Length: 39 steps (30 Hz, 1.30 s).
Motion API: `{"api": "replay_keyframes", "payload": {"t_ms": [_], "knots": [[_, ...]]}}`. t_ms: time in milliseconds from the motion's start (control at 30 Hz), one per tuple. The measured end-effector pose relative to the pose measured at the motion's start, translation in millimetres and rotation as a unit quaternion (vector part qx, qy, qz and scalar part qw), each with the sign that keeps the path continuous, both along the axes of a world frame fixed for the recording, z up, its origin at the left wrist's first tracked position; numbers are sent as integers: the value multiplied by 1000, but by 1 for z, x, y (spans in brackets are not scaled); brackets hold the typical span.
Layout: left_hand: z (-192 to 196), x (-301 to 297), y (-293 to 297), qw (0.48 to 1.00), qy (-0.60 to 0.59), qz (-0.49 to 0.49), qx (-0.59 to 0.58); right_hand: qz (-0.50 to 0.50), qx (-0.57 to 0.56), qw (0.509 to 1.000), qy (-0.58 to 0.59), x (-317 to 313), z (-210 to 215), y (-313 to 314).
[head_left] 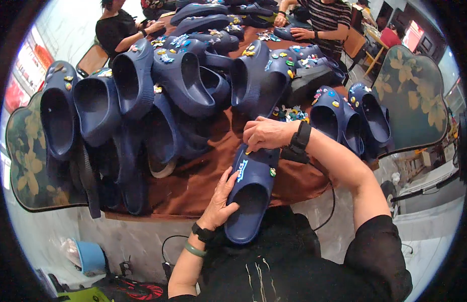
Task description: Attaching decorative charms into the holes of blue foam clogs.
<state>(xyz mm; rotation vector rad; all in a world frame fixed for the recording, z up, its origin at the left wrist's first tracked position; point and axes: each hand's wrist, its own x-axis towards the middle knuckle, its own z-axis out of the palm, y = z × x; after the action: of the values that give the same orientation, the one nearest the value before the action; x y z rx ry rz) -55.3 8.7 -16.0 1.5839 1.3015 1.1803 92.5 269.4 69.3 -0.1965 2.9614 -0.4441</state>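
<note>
Clog [257, 173]: dark blue, at the middle of the table's [299, 190] front edge, toe end over the cloth and heel end out past that edge, above the lap.
Charms on: a white-and-blue badge [241, 171] and a green charm [273, 172] sit on the upper; a yellow charm [248, 151] is just under the right fingertips — seated or not, I cannot tell.
Bare: dark holes show between badge and green charm, so the upper looks partly filled, perhaps about half; the other clogs [165, 75] seem fuller.
Loose charms [291, 114]: heaped beyond the right hand, plenty left.
Toe: points away, toward the table's far edge.
Long axis: near to far, leaning slightly right; opening upward.
Left hand [221, 201]: holding the clog's left side, thumb at the opening.
Right hand [266, 133]: fingers bunched narrow over the toe — what they pinch is hidden.
</note>
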Motion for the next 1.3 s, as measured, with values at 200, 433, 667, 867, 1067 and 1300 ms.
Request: {"api": "replay_keyframes", "payload": {"t_ms": [200, 433, 667, 867, 1067, 1300], "knots": [[10, -7, 1, 999, -16, -38, -34, 67, 114, 991, -2, 12, 7, -4], [21, -20, 0, 997, 0, -58, -58, 61, 87, 994, 6, 11, 2, -10], [36, -33, 4, 978, 185, -81, -47, 79, 78, 993, 43, 21, -3, -14], [37, -32, 1, 975, 211, -59, -44, 21, 23, 999, 13, 36, 3, -27], [56, -28, -4, 945, 320, -61, -34, -39, -13, 999, -8, 42, -7, -25], [88, 49, -29, 908, 418, 1, -41, -68, -72, 991, 89, 43, -28, -26]]}}
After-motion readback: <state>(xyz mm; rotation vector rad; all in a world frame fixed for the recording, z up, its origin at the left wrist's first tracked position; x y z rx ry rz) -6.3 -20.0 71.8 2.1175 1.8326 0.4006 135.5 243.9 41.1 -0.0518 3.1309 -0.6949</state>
